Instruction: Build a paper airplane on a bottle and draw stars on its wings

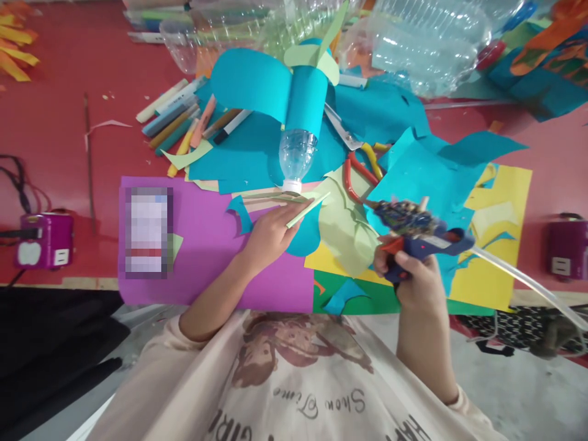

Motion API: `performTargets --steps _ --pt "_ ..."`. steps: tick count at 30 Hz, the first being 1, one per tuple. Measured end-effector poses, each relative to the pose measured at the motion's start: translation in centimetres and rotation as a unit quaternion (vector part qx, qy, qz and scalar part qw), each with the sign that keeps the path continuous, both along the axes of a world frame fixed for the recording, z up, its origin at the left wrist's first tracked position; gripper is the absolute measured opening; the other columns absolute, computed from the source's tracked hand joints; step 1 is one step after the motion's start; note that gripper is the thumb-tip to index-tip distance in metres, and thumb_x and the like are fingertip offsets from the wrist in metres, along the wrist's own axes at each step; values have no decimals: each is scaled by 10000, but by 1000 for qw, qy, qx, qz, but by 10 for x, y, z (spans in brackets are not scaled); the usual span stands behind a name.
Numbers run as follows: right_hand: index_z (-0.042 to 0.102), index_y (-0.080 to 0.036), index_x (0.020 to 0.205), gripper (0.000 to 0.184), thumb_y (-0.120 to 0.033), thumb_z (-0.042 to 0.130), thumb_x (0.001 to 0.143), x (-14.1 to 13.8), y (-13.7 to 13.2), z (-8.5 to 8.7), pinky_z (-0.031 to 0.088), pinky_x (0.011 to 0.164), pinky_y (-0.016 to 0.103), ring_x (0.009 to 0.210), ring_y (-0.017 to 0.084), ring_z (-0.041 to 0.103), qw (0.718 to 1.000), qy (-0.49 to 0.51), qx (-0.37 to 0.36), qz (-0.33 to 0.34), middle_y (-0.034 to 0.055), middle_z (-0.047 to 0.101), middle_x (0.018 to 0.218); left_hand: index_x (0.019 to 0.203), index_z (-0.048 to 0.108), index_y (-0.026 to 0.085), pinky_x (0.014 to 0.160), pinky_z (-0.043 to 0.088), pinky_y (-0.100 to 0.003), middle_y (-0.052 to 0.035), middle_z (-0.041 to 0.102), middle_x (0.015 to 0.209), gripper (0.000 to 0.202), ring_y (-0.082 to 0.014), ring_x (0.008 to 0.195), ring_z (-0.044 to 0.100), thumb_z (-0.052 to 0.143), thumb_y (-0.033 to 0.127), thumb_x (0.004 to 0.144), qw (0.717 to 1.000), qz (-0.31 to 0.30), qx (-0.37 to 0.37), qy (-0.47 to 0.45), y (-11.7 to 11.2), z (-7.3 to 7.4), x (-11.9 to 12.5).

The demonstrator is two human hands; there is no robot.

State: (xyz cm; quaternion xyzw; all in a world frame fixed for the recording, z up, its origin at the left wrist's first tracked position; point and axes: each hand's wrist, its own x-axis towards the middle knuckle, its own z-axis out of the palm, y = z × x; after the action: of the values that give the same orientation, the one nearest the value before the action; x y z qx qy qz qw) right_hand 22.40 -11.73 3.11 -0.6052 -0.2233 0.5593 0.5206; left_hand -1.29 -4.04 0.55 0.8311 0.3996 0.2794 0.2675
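My right hand (420, 278) is wrapped round the handle of a blue hot glue gun (441, 244), fingers at its orange trigger. A clear glue stick (514, 272) sticks out of its back, and the nozzle end, caked in dark residue, points left. Between the fingers of my left hand (273, 229) is a pale green paper strip (309, 210), held edge-up. Just beyond that hand lies a plastic bottle (297, 153), its white cap toward me. Blue paper (307, 98) wraps the bottle, with a wide blue flap and pale green paper pieces at its far end.
Scissors (342, 131) and red-handled pliers (356, 177) lie among blue and pale green scraps. Markers (177, 119) are heaped at the left. Clear plastic bottles (413, 46) line the back. A phone (147, 229) rests on purple paper (206, 263). Purple boxes (45, 241) flank the table.
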Motion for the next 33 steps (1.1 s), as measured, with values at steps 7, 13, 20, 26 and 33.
performTargets --steps 7,13,20,26,33 --pt "674 -184 666 325 -485 791 630 -25 -14 -11 398 369 231 421 94 462 988 -5 -13 151 4 595 551 1366 530 189 1011 521 -322 -75 654 1302 423 -195 1208 622 404 97 973 995 -29 -13 96 2 -5 -1" --pt "642 -184 643 356 -516 770 649 -32 -14 -11 396 374 231 417 96 457 987 -52 -11 153 -9 552 498 1394 510 203 1027 513 -319 -38 625 1347 545 -188 1220 610 397 9 897 991 -38 -40 124 3 -3 1" --pt "633 -190 689 313 -467 771 639 -38 -14 -16 369 386 221 421 86 444 989 -40 -36 135 -43 510 487 1404 504 226 1059 488 -318 -15 605 1374 664 -181 1259 580 391 -44 808 986 -33 -75 144 3 2 2" --pt "631 -191 665 348 -501 780 610 -40 -13 -15 353 389 225 415 87 433 988 -50 -55 132 -50 504 455 1405 506 225 1055 494 -330 -24 613 1364 690 -190 1257 582 389 -47 782 986 -29 -74 144 3 2 2" --pt "582 -196 617 369 -506 782 614 -41 -12 -13 357 383 225 412 87 433 989 -52 -44 131 -48 499 448 1394 516 227 1044 499 -321 -23 621 1353 680 -191 1240 594 405 -55 785 987 -26 -68 140 3 1 2"
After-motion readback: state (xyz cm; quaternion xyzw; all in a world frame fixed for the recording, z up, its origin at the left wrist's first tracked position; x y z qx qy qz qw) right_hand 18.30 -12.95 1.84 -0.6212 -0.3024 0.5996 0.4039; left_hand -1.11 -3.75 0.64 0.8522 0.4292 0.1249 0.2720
